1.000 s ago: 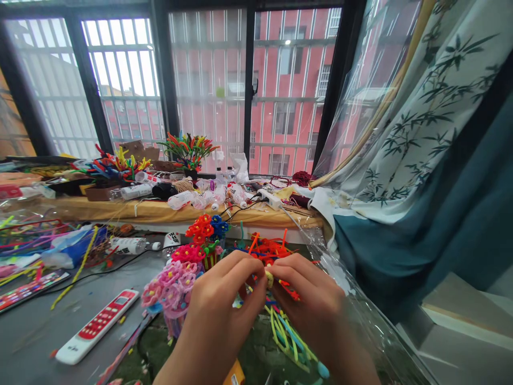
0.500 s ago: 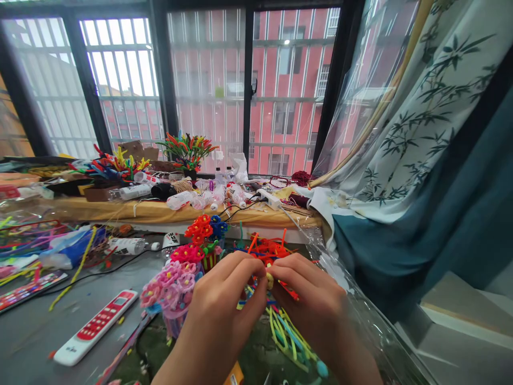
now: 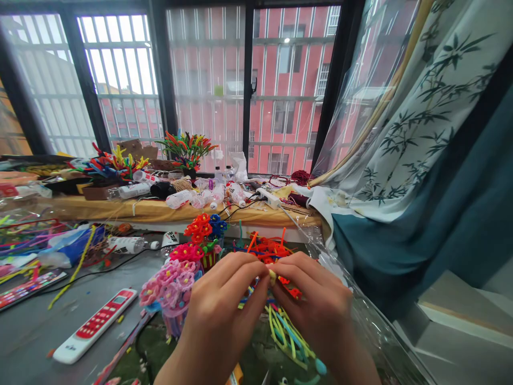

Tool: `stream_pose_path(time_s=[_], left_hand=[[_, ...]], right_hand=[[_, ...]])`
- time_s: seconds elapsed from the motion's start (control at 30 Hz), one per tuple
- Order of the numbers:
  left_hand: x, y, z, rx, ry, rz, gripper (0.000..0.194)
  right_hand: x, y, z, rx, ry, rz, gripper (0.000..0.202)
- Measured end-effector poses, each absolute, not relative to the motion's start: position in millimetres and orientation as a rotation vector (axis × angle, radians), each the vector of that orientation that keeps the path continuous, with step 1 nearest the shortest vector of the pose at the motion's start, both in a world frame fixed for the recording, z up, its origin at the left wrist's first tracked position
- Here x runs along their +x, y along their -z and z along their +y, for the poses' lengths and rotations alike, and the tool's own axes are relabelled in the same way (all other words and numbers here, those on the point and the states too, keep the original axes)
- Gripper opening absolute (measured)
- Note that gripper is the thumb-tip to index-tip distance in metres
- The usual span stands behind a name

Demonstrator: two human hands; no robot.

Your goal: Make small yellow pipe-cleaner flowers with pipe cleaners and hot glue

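Both hands meet at the middle of the view, fingertips pinched around a small pale yellow piece (image 3: pixel 272 277). My left hand (image 3: pixel 228 299) grips it from the left and my right hand (image 3: pixel 315 297) from the right; fingers cover part of it. Behind the fingers lie red-orange fuzzy stems (image 3: pixel 266 247). Yellow-green and light blue stems (image 3: pixel 286 334) spread out below, between the wrists. Pink and purple fuzzy flowers (image 3: pixel 172 286) stand just left of my left hand, with red flowers (image 3: pixel 199 228) and blue flowers (image 3: pixel 217 225) behind them.
A white and red remote (image 3: pixel 96 325) lies on the grey table (image 3: pixel 36 334) at left, near a long yellow stem (image 3: pixel 76 272). Plastic bottles (image 3: pixel 180 199) and a power strip (image 3: pixel 268 198) rest on the ledge (image 3: pixel 160 213) beneath the window. Clear plastic sheeting (image 3: pixel 385 326) runs along the right.
The small yellow piece has turned slightly between the fingertips, and less of it shows. My right hand has shifted a little to the right.
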State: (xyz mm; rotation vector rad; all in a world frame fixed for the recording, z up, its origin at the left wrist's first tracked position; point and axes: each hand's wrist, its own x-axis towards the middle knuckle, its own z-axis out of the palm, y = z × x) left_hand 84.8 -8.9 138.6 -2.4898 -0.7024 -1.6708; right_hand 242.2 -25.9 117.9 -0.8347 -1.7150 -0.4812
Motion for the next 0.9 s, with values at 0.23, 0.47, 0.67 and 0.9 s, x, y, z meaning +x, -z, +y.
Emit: stream_pose_path(time_s=[0.23, 0.47, 0.67, 0.9], left_hand=[[70.7, -148.1, -9.3, -2.665, 1.618, -0.763, 0.023], [77.1, -147.3, -15.5, -2.640, 1.726, -0.766, 0.019], [80.7, -142.7, -16.1, -2.623, 1.803, -0.819, 0.021], [82.0, -139.8, -15.5, -2.557, 1.809, -0.743, 0.022]], right_hand=[[238.8, -118.3, -29.1, -0.772, 0.265, -1.630, 0.012], [224.9, -117.7, -30.8, -0.686, 0.112, -1.405, 0.017], [221.4, -117.8, -30.4, -0.677, 0.129, -1.322, 0.023], [219.9, -117.8, -29.8, -0.650, 0.143, -1.314, 0.023]])
